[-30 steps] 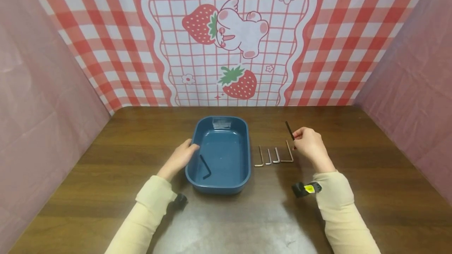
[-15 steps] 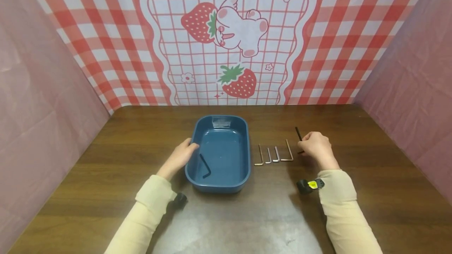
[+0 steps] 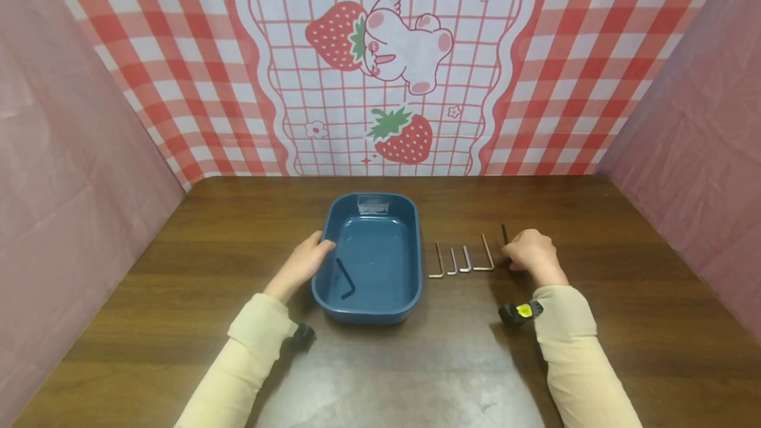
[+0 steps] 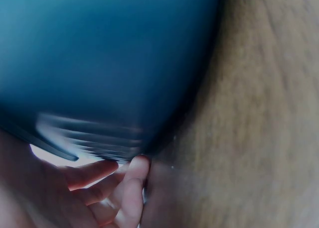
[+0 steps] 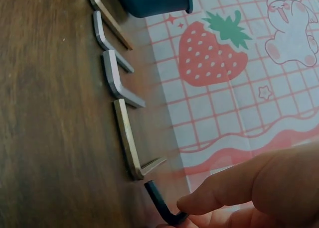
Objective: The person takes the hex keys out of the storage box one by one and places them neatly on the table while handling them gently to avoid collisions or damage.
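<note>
In the head view a blue tray stands on the table, with a black hex key lying in its left part. My left hand grips the tray's left side, thumb over the rim; the left wrist view has its fingers against the outer wall. To the right, my right hand pinches a second black hex key near its bend, low over the tabletop. That key sits beside a long bronze-coloured hex key, the rightmost of a row.
Left of that bronze key lie two silver hex keys and a thinner bronze one, closest to the tray. A strawberry-print cloth hangs behind the wooden table. Pink curtains flank both sides.
My right hand has moved right and down with the black hex key, from over the row's end to low beside it. The left hand and the tray have stayed put.
</note>
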Tool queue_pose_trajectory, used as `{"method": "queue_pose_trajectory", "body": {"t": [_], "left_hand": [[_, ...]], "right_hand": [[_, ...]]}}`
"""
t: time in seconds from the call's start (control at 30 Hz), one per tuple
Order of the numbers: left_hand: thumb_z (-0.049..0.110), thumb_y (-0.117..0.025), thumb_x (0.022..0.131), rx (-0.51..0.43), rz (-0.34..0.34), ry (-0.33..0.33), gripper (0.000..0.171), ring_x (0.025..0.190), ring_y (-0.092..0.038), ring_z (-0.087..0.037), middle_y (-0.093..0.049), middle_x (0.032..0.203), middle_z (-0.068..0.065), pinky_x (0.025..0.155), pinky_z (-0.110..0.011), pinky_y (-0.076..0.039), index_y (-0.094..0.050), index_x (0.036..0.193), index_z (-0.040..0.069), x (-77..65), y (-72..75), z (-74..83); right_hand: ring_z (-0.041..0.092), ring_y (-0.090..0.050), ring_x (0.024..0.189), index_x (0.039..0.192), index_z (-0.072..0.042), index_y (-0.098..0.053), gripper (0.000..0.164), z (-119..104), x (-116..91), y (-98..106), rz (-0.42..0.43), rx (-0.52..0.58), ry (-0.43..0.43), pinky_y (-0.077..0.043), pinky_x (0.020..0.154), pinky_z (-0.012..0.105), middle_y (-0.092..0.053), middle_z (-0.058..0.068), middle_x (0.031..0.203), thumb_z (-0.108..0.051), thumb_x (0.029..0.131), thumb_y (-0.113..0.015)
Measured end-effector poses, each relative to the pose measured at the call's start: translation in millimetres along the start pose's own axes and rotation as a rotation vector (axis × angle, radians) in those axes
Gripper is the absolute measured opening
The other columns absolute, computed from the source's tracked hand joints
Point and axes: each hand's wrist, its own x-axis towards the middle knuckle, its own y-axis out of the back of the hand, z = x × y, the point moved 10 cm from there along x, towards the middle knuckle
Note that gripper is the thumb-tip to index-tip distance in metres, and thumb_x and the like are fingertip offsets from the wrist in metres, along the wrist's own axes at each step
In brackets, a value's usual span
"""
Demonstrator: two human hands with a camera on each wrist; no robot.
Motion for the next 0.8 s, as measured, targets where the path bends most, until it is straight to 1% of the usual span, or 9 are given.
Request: {"method": "queue_pose_trajectory", "body": {"t": [0.13, 0.27, 0.53, 0.8], "left_hand": [[0.033, -0.035, 0.092, -0.007, -0.005, 0.004, 0.055, 0.126, -0.039, -0.037, -0.04, 0.138, -0.021, 0.102, -0.052, -0.031, -0.035, 0.136, 0.0, -0.6, -0.7, 0.2], [0.033, -0.035, 0.092, -0.016, -0.007, 0.009, 0.056, 0.127, -0.038, -0.037, -0.04, 0.138, -0.021, 0.103, -0.052, -0.031, -0.034, 0.136, 0.0, -0.7, -1.1, 0.8], [0.034, -0.035, 0.091, -0.016, -0.003, 0.008, 0.055, 0.126, -0.039, -0.037, -0.041, 0.137, -0.02, 0.102, -0.052, -0.031, -0.035, 0.136, 0.0, 0.2, -0.8, -0.6], [0.033, -0.035, 0.092, -0.024, -0.004, 0.009, 0.054, 0.125, -0.04, -0.036, -0.042, 0.137, -0.02, 0.102, -0.052, -0.032, -0.036, 0.135, 0.001, 0.8, -0.9, -0.8]], "right_hand": [[0.02, -0.061, 0.06, 0.069, -0.005, -0.068, 0.019, 4.9, 1.8, -4.2, -0.019, -0.012, -0.024, -0.044, 0.061, 0.036, -0.06, -0.003, 0.048, -0.018, 0.072, -0.055], [0.019, -0.059, 0.056, 0.067, -0.004, -0.068, 0.019, 7.4, 4.0, -5.8, -0.014, -0.014, -0.036, -0.042, 0.057, 0.033, -0.059, -0.004, 0.046, -0.019, 0.071, -0.057], [0.02, -0.059, 0.057, 0.061, -0.004, -0.065, 0.019, 6.0, 5.5, -7.1, -0.002, -0.037, -0.03, -0.045, 0.064, 0.039, -0.058, -0.004, 0.045, -0.019, 0.07, -0.057], [0.018, -0.057, 0.054, 0.059, -0.006, -0.062, 0.018, 4.8, 4.6, -9.7, -0.013, -0.047, -0.03, -0.046, 0.065, 0.04, -0.057, -0.002, 0.046, -0.017, 0.071, -0.056]]}}
